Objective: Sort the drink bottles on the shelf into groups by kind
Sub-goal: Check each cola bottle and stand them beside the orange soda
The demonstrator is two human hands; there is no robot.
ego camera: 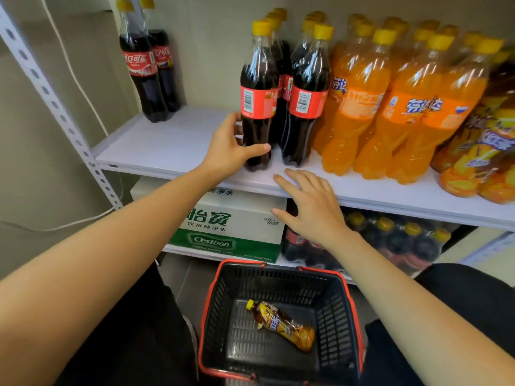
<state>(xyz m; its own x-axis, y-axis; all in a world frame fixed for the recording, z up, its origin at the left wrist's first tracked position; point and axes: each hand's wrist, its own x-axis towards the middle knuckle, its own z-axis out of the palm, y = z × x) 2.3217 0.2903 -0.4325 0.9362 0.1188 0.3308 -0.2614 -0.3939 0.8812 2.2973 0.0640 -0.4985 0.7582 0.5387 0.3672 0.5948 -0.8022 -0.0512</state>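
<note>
Around cola bottle (pixel 258 79), left hand (pixel 227 151)

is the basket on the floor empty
No, one yellow-capped bottle lies on its side inside the basket.

Left grip (pixel 234 151) wrapped round front cola bottle (pixel 259 107) on shelf (pixel 167 143), centre frame. Right grip (pixel 309 210) flat, fingers spread at shelf edge. Orange soda bottles (pixel 390 107) right. Basket (pixel 220 307) bottom centre, one tea bottle (pixel 281 324) lying inside

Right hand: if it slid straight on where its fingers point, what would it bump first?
The right hand would probably meet the cola bottle the left hand grips, near its base; depth unclear.
</note>
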